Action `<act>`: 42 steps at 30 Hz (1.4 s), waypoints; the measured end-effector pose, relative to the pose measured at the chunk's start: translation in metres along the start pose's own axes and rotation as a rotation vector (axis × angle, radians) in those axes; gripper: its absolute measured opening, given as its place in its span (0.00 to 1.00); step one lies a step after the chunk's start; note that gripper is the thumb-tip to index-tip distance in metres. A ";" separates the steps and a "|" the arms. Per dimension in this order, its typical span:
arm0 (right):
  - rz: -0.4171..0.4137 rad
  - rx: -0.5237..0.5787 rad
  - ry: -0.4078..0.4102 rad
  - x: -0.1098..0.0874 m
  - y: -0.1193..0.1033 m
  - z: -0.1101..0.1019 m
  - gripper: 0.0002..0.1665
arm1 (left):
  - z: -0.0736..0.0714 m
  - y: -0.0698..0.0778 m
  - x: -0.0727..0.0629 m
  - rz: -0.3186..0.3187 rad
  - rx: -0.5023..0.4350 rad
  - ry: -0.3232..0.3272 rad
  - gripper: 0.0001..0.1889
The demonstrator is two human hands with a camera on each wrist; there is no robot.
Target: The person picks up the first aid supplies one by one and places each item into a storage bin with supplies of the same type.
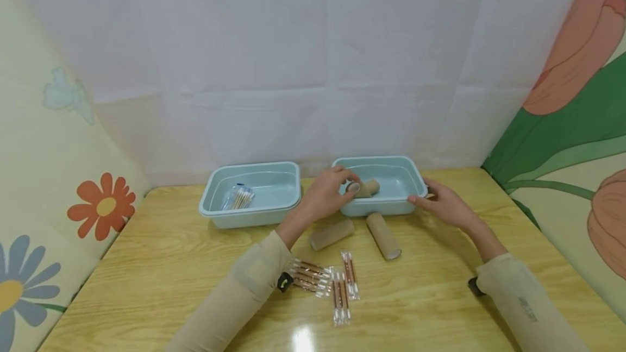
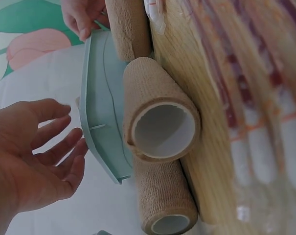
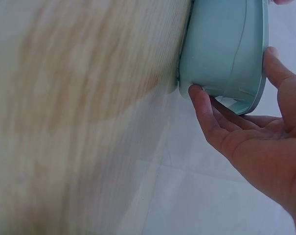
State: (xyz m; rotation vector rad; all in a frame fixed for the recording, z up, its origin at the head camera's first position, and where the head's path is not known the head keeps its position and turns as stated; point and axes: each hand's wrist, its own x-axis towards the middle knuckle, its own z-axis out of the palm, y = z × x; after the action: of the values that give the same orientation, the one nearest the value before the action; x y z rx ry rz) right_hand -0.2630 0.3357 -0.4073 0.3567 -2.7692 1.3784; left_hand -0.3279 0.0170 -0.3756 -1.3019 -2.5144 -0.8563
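My left hand (image 1: 329,193) is over the near left rim of the right light-blue tub (image 1: 391,208), next to a hollow brown tube (image 1: 362,190) inside it. In the left wrist view the left hand (image 2: 45,152) has loosely bent fingers and nothing between them. Another brown tube (image 1: 373,186) lies in the same tub. With the thumb on the rim and fingers beneath, my right hand (image 3: 258,132) grips the tub's right end. On the table before the tub lie two more tubes, one slanted (image 1: 332,234) and one pointing toward me (image 1: 383,236), crinkled outside and white inside.
To the left stands a second light-blue tub (image 1: 254,218) holding a clear packet of cotton swabs (image 1: 239,198). Several clear-wrapped swabs with red-brown stems (image 1: 340,296) lie nearer me on the wooden table (image 1: 415,308). White cloth (image 1: 254,69) hangs behind.
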 end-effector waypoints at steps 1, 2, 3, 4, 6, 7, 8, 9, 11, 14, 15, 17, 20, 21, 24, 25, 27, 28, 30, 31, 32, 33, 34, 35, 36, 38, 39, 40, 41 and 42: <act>0.001 0.000 0.001 0.000 0.000 0.000 0.44 | 0.001 0.000 0.000 -0.005 0.012 -0.014 0.13; 0.001 0.000 0.001 -0.001 0.000 0.000 0.44 | 0.001 0.000 0.001 -0.010 0.024 -0.027 0.15; 0.000 -0.001 0.002 -0.001 0.000 -0.001 0.44 | 0.002 0.000 0.001 -0.018 0.034 -0.040 0.17; -0.003 -0.003 0.002 -0.001 0.000 -0.001 0.44 | 0.002 0.000 0.001 -0.027 0.042 -0.051 0.19; -0.002 -0.006 0.005 -0.001 0.000 -0.001 0.44 | 0.003 0.000 0.002 -0.043 0.056 -0.061 0.23; -0.001 -0.011 0.008 -0.001 0.000 0.000 0.44 | 0.004 0.000 0.002 -0.051 0.064 -0.060 0.24; -0.002 -0.014 0.008 0.000 0.001 0.000 0.44 | 0.004 0.000 0.002 -0.056 0.070 -0.058 0.24; -0.002 -0.016 0.010 0.000 0.001 0.000 0.44 | 0.004 0.000 0.002 -0.060 0.079 -0.055 0.24; 0.000 -0.017 0.011 0.000 0.001 0.000 0.44 | 0.005 -0.001 0.002 -0.058 0.098 -0.042 0.22; -0.001 -0.015 0.007 0.000 0.000 -0.001 0.44 | 0.006 -0.003 0.002 -0.059 0.126 -0.024 0.20; 0.000 -0.013 0.006 0.000 0.000 -0.001 0.44 | 0.006 -0.004 0.002 -0.061 0.133 -0.020 0.20; 0.003 -0.012 0.005 -0.001 0.000 -0.002 0.44 | 0.007 -0.005 0.003 -0.070 0.135 -0.015 0.21; 0.006 -0.010 0.007 -0.001 0.000 -0.002 0.44 | 0.009 -0.006 0.004 -0.088 0.131 -0.020 0.22; 0.005 -0.009 0.008 -0.001 0.000 -0.002 0.44 | 0.009 -0.007 0.004 -0.096 0.128 -0.023 0.22; 0.002 -0.007 0.008 0.000 0.001 0.000 0.43 | 0.010 -0.007 0.004 -0.115 0.135 -0.033 0.22; 0.001 -0.008 0.006 0.000 0.001 0.000 0.43 | 0.011 -0.008 0.005 -0.119 0.138 -0.035 0.21; 0.002 -0.012 0.003 0.001 0.002 0.001 0.44 | 0.011 -0.008 0.005 -0.124 0.148 -0.035 0.21; 0.003 -0.017 0.002 0.001 0.002 0.001 0.44 | 0.011 -0.009 0.005 -0.123 0.155 -0.033 0.21; 0.006 -0.029 0.003 0.001 0.002 0.001 0.44 | 0.012 -0.009 0.006 -0.117 0.163 -0.020 0.21; 0.008 -0.035 0.005 0.002 0.003 0.001 0.44 | 0.012 -0.010 0.007 -0.112 0.164 -0.007 0.20; 0.008 -0.040 0.008 0.002 0.002 0.000 0.44 | 0.012 -0.010 0.008 -0.106 0.167 0.008 0.19; 0.008 -0.044 0.010 0.002 0.002 0.000 0.44 | 0.012 -0.010 0.008 -0.100 0.168 0.027 0.18; 0.007 -0.047 0.011 0.002 0.002 0.000 0.44 | 0.012 -0.010 0.009 -0.094 0.168 0.047 0.18; 0.008 -0.049 0.012 0.002 0.002 -0.001 0.44 | 0.012 -0.010 0.010 -0.087 0.165 0.067 0.17; 0.008 -0.049 0.012 0.001 0.002 -0.001 0.44 | 0.013 -0.010 0.010 -0.082 0.158 0.086 0.17; 0.009 -0.050 0.011 0.001 0.002 -0.001 0.44 | 0.014 -0.009 0.011 -0.068 0.139 0.121 0.17; 0.010 -0.048 0.009 0.001 0.002 -0.001 0.44 | 0.014 -0.010 0.012 -0.058 0.128 0.137 0.16; 0.011 -0.048 0.008 0.001 0.002 -0.001 0.44 | 0.015 -0.010 0.012 -0.049 0.113 0.148 0.14; 0.012 -0.045 0.006 0.000 0.002 -0.001 0.44 | 0.016 -0.010 0.012 -0.039 0.099 0.156 0.13; 0.012 -0.043 0.004 0.000 0.002 -0.001 0.44 | 0.017 -0.010 0.012 -0.032 0.087 0.162 0.11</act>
State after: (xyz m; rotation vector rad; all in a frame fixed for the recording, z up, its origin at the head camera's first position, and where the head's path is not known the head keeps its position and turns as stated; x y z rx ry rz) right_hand -0.2638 0.3380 -0.4081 0.3363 -2.7968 1.3186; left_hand -0.3411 0.0304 -0.3886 -1.1217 -2.4233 -0.8146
